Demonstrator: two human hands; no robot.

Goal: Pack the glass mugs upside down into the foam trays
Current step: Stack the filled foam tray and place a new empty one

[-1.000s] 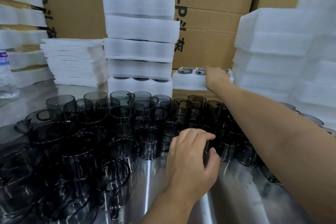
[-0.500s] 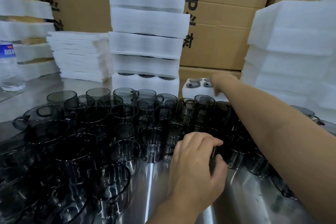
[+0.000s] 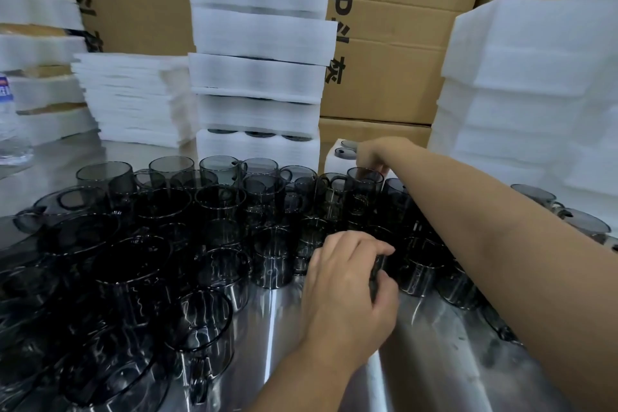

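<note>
The left hand (image 3: 351,281) clamps 1 smoked glass mug (image 3: 377,273), mostly hidden under its fingers. The right hand (image 3: 373,154), well beyond it, half covers the foam tray (image 3: 332,162); its grip cannot be told. Bare worktop (image 3: 418,361) lies between the forearms.

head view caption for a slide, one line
Left hand grips a dark glass mug on the steel table while the right hand reaches to a foam tray holding upturned mugs.

Dim, soft-focus wide-angle view, bowed edges, glare streaks on steel table (image 3: 271,321).
</note>
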